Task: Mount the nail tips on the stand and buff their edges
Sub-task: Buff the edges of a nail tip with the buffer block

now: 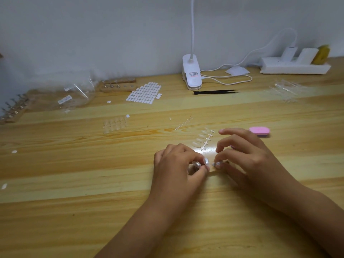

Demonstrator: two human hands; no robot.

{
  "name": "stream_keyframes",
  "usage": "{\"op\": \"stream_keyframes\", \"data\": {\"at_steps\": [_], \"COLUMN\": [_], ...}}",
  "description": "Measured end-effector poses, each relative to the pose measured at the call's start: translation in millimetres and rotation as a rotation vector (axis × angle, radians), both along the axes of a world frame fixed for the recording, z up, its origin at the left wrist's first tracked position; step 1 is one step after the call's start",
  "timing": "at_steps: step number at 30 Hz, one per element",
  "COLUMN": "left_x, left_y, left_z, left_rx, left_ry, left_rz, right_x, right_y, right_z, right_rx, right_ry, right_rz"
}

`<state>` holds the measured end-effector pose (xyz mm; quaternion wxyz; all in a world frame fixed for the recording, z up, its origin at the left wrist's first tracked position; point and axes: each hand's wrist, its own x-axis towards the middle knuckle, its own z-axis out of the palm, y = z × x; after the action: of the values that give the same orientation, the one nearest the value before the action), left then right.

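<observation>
Left hand (178, 164) low over the pale wooden table (74, 183), fingers curled round a small clear glossy piece (194, 165). Right hand (247, 159) just beside it, fingertips pinching a tiny greyish piece (216, 163); too small to identify. Strip of clear plastic nail tips (202, 139) lies just beyond the hands. Wooden block stand (119, 86) sits far left near the wall. Pink oval buffer block (259, 131) lies behind the right hand.

Left hand (178, 162) and right hand (247, 157) close together front-centre on the bench (74, 183), nail tip strip (203, 139) just behind, buffer block (259, 131) to its right, tweezers (216, 92) and clip lamp (191, 73) farther back.
</observation>
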<state>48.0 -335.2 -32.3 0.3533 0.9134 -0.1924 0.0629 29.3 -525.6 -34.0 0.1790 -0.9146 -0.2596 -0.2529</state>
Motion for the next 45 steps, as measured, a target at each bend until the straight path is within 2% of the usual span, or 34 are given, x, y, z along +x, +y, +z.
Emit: {"op": "stream_keyframes", "data": {"at_steps": [5, 8, 10, 13, 16, 19, 22, 25, 32, 41, 45], "left_x": [0.4, 0.5, 0.3, 0.5, 0.5, -1.2, -3.7, -6.7, -17.3, -16.8, -18.4], "left_y": [-0.3, -0.2, 0.3, 1.5, 1.2, 0.4, 1.3, 2.2, -2.3, -1.1, 0.3], "left_z": [-0.9, -1.0, -0.8, -0.4, 0.3, 0.6, 0.5, 4.4, 19.1, 18.8, 20.4], "left_rx": [-0.004, -0.004, -0.012, -0.025, -0.032, -0.023, 0.002, -0.021, -0.385, -0.408, -0.400], "left_ry": [-0.004, 0.000, 0.006, 0.009, 0.007, -0.002, -0.065, -0.165, -0.314, -0.386, -0.364], "left_rz": [0.009, 0.005, -0.003, -0.006, -0.005, -0.011, -0.026, -0.037, -0.134, -0.137, -0.129], "right_x": [-1.8, -4.1, -6.2, -9.6, -9.1, -10.4, -12.3, -13.0, -20.5, -23.0, -21.7], "right_y": [-3.5, -4.4, -0.4, 7.3, 5.9, 3.0, 2.4, 2.0, 6.5, 13.0, 9.5], "right_z": [-3.9, -3.9, -3.5, 6.7, 19.8, 22.5, 23.7, 26.0, 35.1, 31.6, 29.0], "right_rx": [-0.079, -0.015, 0.106, 0.409, 0.621, 0.834, 1.089, 1.202, 1.138, 1.047, 0.989], "right_ry": [-0.150, -0.117, -0.008, 0.191, 0.259, 0.430, 0.616, 0.707, 0.753, 0.758, 0.738], "right_rz": [0.009, -0.019, -0.068, -0.104, -0.150, -0.144, -0.098, -0.078, -0.010, 0.058, 0.075]}}
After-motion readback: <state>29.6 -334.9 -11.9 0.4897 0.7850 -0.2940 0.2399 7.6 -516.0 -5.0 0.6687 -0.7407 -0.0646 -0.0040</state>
